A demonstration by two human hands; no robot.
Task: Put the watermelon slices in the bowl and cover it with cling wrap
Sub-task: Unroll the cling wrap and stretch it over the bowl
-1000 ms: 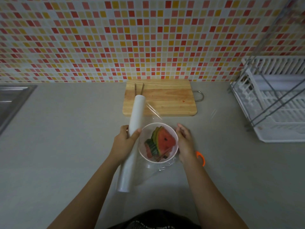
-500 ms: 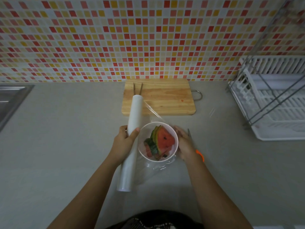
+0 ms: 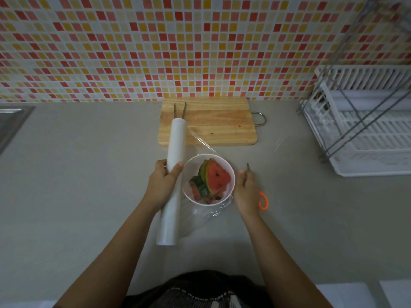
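Observation:
A white bowl (image 3: 232, 174) stands on the grey counter and holds several watermelon slices (image 3: 216, 177). My left hand (image 3: 163, 185) grips a long white cling wrap roll (image 3: 176, 141) just left of the bowl. Clear film (image 3: 201, 142) runs from the roll over the bowl, and more film lies crumpled at the bowl's near side. My right hand (image 3: 246, 191) sits against the bowl's right side, fingers curled round orange-handled scissors (image 3: 263, 201). The blade tip pokes out past the fingers.
A wooden cutting board (image 3: 213, 123) lies behind the bowl with metal tongs (image 3: 179, 110) on its left end. A white dish rack (image 3: 367, 134) stands at the right. A steel sink edge (image 3: 11, 121) shows at far left.
My right hand has shifted from the bowl's rim onto the scissors, and the blade tip now shows beyond the fingers. The left hand keeps hold of the roll.

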